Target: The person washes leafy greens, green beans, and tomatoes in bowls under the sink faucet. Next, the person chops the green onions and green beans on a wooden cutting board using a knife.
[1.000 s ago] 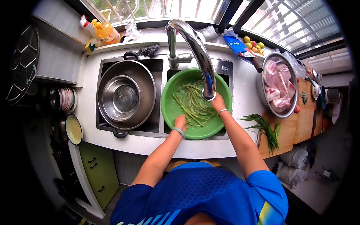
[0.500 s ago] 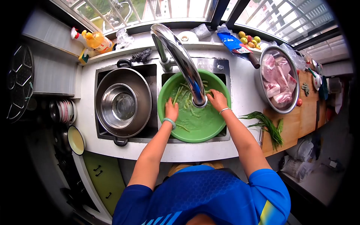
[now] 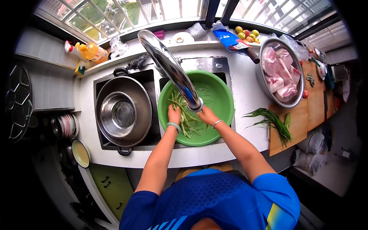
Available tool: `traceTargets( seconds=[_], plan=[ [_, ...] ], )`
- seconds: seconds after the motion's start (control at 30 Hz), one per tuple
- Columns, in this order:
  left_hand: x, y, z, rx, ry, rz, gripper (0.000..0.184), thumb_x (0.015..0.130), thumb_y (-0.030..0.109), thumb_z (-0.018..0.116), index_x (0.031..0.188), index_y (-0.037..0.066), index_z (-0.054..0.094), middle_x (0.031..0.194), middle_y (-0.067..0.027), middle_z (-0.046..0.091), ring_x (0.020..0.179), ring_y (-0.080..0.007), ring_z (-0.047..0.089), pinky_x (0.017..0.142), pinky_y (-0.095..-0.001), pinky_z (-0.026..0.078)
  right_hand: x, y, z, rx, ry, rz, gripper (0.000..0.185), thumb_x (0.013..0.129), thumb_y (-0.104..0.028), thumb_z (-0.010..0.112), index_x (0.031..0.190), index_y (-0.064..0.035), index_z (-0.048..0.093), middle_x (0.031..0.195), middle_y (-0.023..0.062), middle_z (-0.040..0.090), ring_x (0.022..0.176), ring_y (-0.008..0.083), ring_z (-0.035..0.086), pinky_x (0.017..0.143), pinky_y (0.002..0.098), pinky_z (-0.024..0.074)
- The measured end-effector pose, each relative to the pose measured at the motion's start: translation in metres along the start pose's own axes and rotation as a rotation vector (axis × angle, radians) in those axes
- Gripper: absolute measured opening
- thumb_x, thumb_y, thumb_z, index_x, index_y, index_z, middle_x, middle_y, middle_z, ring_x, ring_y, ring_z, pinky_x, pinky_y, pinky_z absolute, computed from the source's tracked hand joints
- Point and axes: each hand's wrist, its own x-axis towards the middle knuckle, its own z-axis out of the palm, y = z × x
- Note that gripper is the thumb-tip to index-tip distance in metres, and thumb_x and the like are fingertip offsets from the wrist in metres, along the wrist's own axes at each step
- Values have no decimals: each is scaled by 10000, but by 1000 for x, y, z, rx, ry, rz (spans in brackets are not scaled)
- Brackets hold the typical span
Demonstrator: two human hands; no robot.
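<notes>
A green plastic basin point(image 3: 224, 99) holding water sits in the right-hand sink bowl. Long green beans point(image 3: 184, 120) are bunched along its left side. My left hand point(image 3: 174, 114), with a pale bangle on the wrist, is closed round some of those beans. Just right of the spout's tip, my right hand point(image 3: 207, 115) is down in the basin with its fingers curled. The chrome faucet point(image 3: 172, 65) partly covers that hand, and one slim green piece shows beneath it. I cannot make out what the fingers hold.
A large dark pot point(image 3: 143, 103) with a steel bowl point(image 3: 132, 111) inside occupies the left sink bowl. To the right stand a steel basin point(image 3: 264, 82) of raw meat point(image 3: 281, 73), a knife handle point(image 3: 253, 55), and leafy greens point(image 3: 274, 124) overlapping a wooden board point(image 3: 299, 130).
My right hand has moved left and towards me, from the basin's far right side to beside the spout. The beans, spread out before, are now gathered by my left hand. The view has shifted slightly.
</notes>
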Motion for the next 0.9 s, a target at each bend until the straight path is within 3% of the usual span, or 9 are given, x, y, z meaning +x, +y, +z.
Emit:
traceTargets(
  seconds=[0.17,0.3,0.43,0.53,0.63,0.7,0.77,0.8,0.9],
  plan=[
    [-39,38,-15,-248,33,-316,656,807,279,608,1270,-84,317,1234,-242,441,1103,-300,466,900,-370,382,-9,26,-44,244,-67,221,448,827,-217,530,1192,26,438,1119,245,513,1008,344,522,868,367,414],
    [-60,62,19,-210,-48,-553,779,758,395,662,1239,-119,330,1244,-256,426,1097,-298,467,907,-362,378,12,51,22,-109,57,139,369,877,-225,389,1137,16,490,1062,242,529,1003,397,481,900,434,370],
    [-47,25,40,-374,-117,-433,757,741,361,690,1219,-118,350,1198,-233,463,1065,-286,483,890,-359,390,3,-5,43,-16,18,104,361,852,-204,386,1153,-37,495,1097,228,526,1004,378,485,928,425,338],
    [-60,47,17,-700,-123,-355,447,757,162,679,1089,-59,476,940,-114,592,809,-184,573,714,-294,461,-17,-33,13,206,-135,-76,429,793,-180,456,1192,-24,478,1088,195,563,1029,331,517,934,365,371],
    [-67,53,7,-496,-59,-211,229,786,111,632,966,19,525,836,-59,596,698,-159,578,619,-284,478,-14,-21,-25,217,-316,81,405,792,-197,496,1147,-3,518,1068,195,582,1014,315,544,898,346,411],
    [-73,56,0,-498,-94,-272,330,777,123,638,1050,3,497,914,-79,580,808,-172,564,691,-303,467,-7,-15,-46,45,-205,96,401,825,-252,525,1143,-7,535,1098,158,581,1023,264,553,899,326,418],
    [-79,45,-2,-223,143,-204,498,772,186,653,1174,-8,432,1073,-112,520,976,-202,507,804,-335,427,9,10,-48,53,-90,144,437,807,-292,544,1105,28,542,1060,201,587,1002,295,560,874,338,429],
    [-85,47,-8,-260,74,-324,649,768,294,663,1261,-2,361,1177,-119,436,1048,-231,444,886,-411,355,12,9,-45,60,-103,147,437,807,-292,544,1105,28,542,1060,201,587,1002,295,560,874,338,429],
    [-84,50,-11,-442,-114,-549,680,771,385,652,1260,8,367,1150,-106,449,999,-243,462,872,-471,337,19,5,-24,34,-167,402,524,814,-379,575,1139,28,512,1089,186,571,1013,263,550,899,327,414]
  ],
)
